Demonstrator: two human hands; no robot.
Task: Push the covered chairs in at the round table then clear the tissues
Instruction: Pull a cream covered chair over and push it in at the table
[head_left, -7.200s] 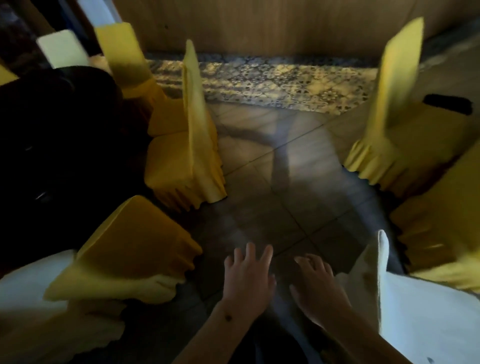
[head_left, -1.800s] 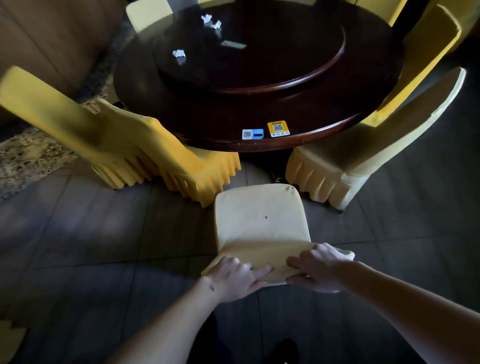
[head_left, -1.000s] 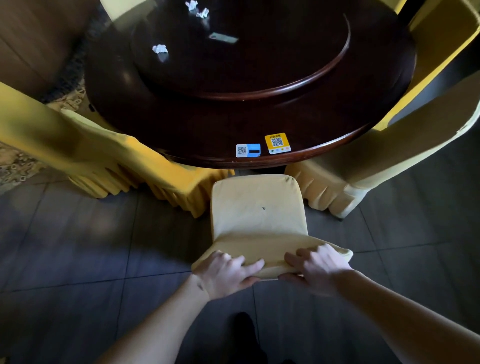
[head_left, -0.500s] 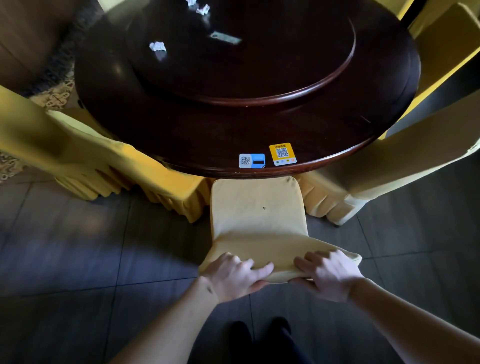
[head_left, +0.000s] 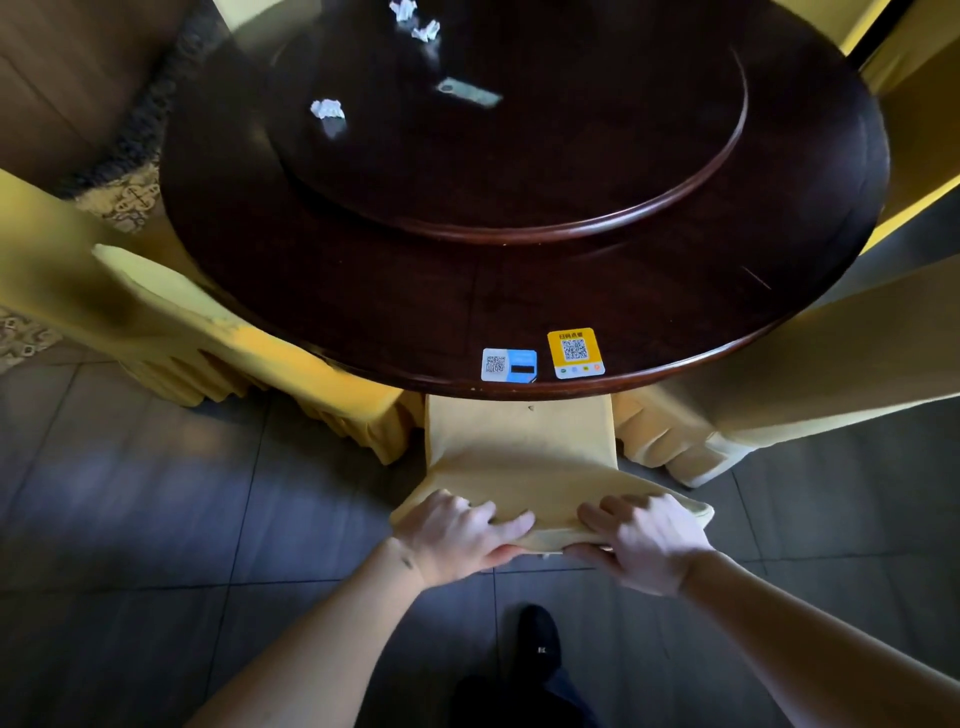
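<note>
Head view: both hands, left hand (head_left: 460, 535) and right hand (head_left: 644, 543), grip a covered chair's backrest (head_left: 519, 467), seat under the round table's (head_left: 415, 291) rim; three crumpled tissues (head_left: 327, 109) lie beyond.

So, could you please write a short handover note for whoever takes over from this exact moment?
Left hand and right hand both grip the top of the pale chair's backrest.
Its seat is partly under the round table; the yellow chairs either side look tucked in.
Left: finish this push, check other chairs, then clear the crumpled tissues on the turntable.
</note>
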